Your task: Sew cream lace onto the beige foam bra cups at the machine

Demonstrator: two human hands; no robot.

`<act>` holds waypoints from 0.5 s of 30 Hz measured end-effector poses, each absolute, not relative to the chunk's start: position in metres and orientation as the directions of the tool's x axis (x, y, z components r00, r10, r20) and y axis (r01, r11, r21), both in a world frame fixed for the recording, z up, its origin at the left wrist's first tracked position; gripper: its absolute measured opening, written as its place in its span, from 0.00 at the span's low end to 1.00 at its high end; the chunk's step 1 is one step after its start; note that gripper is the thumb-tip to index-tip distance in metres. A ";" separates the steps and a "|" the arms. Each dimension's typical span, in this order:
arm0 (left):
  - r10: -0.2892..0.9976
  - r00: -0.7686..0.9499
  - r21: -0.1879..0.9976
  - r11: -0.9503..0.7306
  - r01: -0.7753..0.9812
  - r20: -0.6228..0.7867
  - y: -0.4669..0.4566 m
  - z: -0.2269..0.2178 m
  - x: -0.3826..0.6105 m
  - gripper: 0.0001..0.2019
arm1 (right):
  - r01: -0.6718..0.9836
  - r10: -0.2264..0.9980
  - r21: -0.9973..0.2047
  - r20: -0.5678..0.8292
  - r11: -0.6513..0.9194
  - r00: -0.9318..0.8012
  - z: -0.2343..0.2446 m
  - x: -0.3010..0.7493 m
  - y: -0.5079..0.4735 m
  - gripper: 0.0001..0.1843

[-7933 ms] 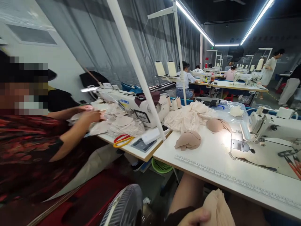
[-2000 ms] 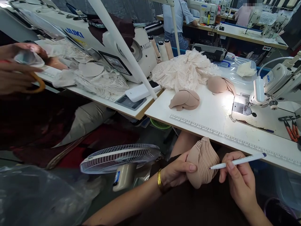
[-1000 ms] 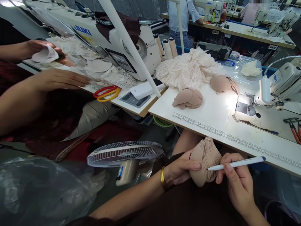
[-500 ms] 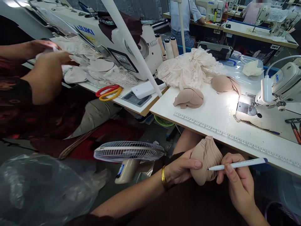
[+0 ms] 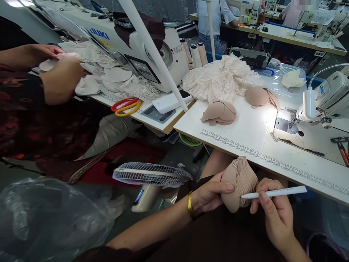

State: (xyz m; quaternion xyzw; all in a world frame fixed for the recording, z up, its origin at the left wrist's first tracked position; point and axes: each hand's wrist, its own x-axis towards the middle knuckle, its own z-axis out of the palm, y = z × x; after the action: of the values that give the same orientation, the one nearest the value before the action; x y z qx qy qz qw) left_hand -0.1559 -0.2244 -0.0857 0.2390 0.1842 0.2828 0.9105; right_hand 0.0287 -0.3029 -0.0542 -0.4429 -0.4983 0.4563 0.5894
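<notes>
My left hand (image 5: 211, 194) grips a fanned stack of beige fabric cup pieces (image 5: 240, 183) over my lap, thumb on the front piece. Between the fingers of my right hand (image 5: 276, 207) is a white marker pen (image 5: 283, 191), its dark tip at the layered edges of the stack. Whether the tip touches the fabric is hard to tell. Two more piles of beige cup pieces lie on the white table: a near pile (image 5: 219, 113) and a far pile (image 5: 261, 97) by the sewing machine (image 5: 319, 98).
Cream lace (image 5: 220, 78) is heaped at the table's back. To the left, a co-worker's hands (image 5: 64, 69) handle pale pieces beside another sewing machine (image 5: 109, 40). Scissors (image 5: 127, 106) lie there. A fan (image 5: 151, 174) and a clear plastic bag (image 5: 54, 218) stand low at left.
My hands and the stack barely shift; the pen tip moves slightly left and its rear end dips. The fan head has turned a little. The co-worker's hands have moved over the pale pieces.
</notes>
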 end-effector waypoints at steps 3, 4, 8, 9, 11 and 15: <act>0.607 0.768 0.535 0.726 -0.433 -0.202 -0.225 -0.086 -0.155 0.37 | -0.058 0.980 -0.980 0.184 0.189 0.074 -0.055 0.028 -0.304 0.06; 0.609 0.766 0.534 0.725 -0.435 -0.203 -0.225 -0.086 -0.155 0.37 | -0.046 0.980 -0.981 0.186 0.189 0.065 -0.054 0.028 -0.304 0.06; 0.615 0.759 0.527 0.726 -0.441 -0.213 -0.226 -0.085 -0.154 0.32 | -0.055 0.984 -0.983 0.172 0.174 0.038 -0.053 0.025 -0.304 0.06; 0.616 0.759 0.524 0.726 -0.444 -0.211 -0.225 -0.084 -0.153 0.30 | -0.071 0.985 -0.983 0.168 0.171 0.037 -0.053 0.025 -0.304 0.06; 0.617 0.762 0.517 0.726 -0.453 -0.199 -0.226 -0.082 -0.152 0.27 | -0.090 0.986 -0.982 0.165 0.167 0.035 -0.054 0.024 -0.304 0.06; 0.622 0.761 0.498 0.726 -0.474 -0.185 -0.228 -0.079 -0.149 0.27 | -0.190 0.985 -0.967 0.169 0.171 0.032 -0.059 0.020 -0.303 0.07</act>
State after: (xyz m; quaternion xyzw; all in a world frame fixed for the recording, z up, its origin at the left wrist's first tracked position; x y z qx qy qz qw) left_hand -0.1493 -0.2281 -0.0791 0.2161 0.1721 0.3001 0.9130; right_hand 0.0195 -0.3034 -0.0589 -0.4086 -0.4867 0.4973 0.5907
